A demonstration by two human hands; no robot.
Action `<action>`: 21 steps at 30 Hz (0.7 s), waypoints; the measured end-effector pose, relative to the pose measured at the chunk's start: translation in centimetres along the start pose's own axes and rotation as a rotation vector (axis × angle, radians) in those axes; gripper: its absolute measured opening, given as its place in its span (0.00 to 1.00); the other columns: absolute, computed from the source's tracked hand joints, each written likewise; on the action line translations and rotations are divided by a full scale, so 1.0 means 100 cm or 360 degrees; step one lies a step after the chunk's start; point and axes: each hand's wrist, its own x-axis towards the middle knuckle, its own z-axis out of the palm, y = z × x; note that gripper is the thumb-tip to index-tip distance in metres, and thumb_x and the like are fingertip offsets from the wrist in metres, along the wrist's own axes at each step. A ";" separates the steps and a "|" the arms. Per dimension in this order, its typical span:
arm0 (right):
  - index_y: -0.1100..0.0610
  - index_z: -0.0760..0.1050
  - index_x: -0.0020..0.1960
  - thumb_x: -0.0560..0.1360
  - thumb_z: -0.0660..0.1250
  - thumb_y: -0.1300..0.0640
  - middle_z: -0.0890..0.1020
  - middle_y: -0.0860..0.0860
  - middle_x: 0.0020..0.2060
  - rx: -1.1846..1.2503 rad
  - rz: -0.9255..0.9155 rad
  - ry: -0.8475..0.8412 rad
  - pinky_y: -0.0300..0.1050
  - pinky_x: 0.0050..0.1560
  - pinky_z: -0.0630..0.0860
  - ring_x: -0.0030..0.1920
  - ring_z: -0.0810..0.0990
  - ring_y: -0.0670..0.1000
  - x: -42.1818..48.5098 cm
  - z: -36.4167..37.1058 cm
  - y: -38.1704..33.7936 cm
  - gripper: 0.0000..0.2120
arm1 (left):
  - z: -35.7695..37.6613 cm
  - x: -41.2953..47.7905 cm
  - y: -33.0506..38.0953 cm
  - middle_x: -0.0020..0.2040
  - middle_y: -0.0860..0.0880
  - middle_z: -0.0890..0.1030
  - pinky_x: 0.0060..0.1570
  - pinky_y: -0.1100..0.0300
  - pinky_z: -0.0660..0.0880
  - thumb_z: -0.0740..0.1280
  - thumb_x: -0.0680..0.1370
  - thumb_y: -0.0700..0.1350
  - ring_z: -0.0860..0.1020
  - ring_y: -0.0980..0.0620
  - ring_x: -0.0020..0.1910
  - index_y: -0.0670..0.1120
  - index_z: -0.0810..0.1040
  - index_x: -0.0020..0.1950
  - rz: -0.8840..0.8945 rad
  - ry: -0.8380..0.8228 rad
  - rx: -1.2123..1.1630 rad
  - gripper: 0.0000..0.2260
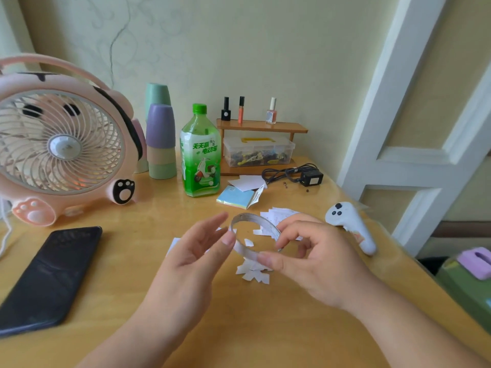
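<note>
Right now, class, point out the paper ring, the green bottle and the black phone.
paper ring (pixel 248 217), head view, on its far band.
green bottle (pixel 201 160), head view, on its label.
black phone (pixel 50 274), head view, middle of its screen.

Room's pretty plain. The wall (pixel 265 49) from 10 to 1 o'clock is pale yellow-green wallpaper with a faint swirly pattern, and a thin dark crack (pixel 117 41) wanders down it at 11 o'clock. From 1 to 3 o'clock there's white panel moulding (pixel 385 88) framing beige panels, could be a door, hard to say. The desk (pixel 239 328) is light yellowish wood with a rounded corner at 3 o'clock. A little wooden shelf (pixel 261 126) sits against the wall at 12. The light is soft and even, with a mild sheen on the desk top.
</note>
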 end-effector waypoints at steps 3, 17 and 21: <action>0.49 0.79 0.36 0.65 0.78 0.38 0.80 0.45 0.41 -0.0404 0.0068 0.0211 0.37 0.38 0.70 0.38 0.76 0.42 0.026 -0.015 0.001 0.16 | 0.000 -0.001 -0.001 0.54 0.68 0.81 0.43 0.74 0.72 0.68 0.72 0.62 0.80 0.68 0.52 0.66 0.77 0.61 0.0084 0.0201 0.0371 0.17; 0.58 0.70 0.34 0.75 0.74 0.47 0.75 0.52 0.30 -0.1063 0.0674 0.0281 0.42 0.27 0.63 0.30 0.74 0.53 0.149 0.002 0.063 0.20 | 0.003 0.014 -0.014 0.41 0.64 0.79 0.35 0.69 0.68 0.77 0.73 0.51 0.76 0.60 0.45 0.55 0.79 0.31 0.0550 0.0395 0.1165 0.12; 0.57 0.73 0.37 0.73 0.73 0.50 0.78 0.53 0.33 -0.1116 0.0777 0.0225 0.40 0.27 0.66 0.32 0.77 0.53 0.157 0.004 0.068 0.15 | 0.001 0.013 -0.016 0.31 0.56 0.77 0.33 0.63 0.68 0.75 0.73 0.56 0.76 0.58 0.41 0.54 0.78 0.31 0.0492 0.0458 0.1161 0.14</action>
